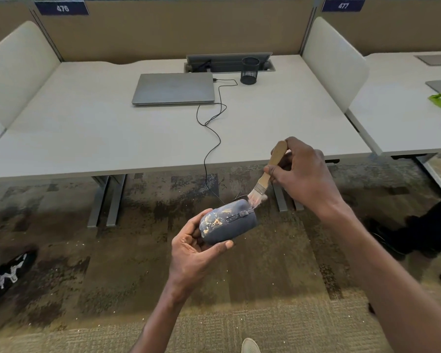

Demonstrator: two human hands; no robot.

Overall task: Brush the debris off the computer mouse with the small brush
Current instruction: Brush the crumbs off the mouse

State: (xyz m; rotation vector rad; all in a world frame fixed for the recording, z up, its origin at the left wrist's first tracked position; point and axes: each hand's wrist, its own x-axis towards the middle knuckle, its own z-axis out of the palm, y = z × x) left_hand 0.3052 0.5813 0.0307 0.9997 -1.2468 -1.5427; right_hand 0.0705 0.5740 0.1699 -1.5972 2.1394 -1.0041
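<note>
2 hands: both work in open air above the carpet (112, 289), short of the desk (87, 138) front edge.
Left hand (194, 250): fingers and thumb curled around the computer mouse (227, 222), gripping its near end.
Right hand (301, 171): fingers pinch the small brush (267, 171) handle; blurred bristles touch the mouse's far end.
Debris: pale flecks on the mouse top.
Cable (214, 133): runs over the desk edge to the closed laptop (173, 89).
Cut off: shoe (250, 346) at the bottom edge.

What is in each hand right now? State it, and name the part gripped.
The left hand grips the computer mouse by its rear end, thumb under its side. The right hand pinches the small brush by its wooden handle, bristles at the mouse's front.
</note>
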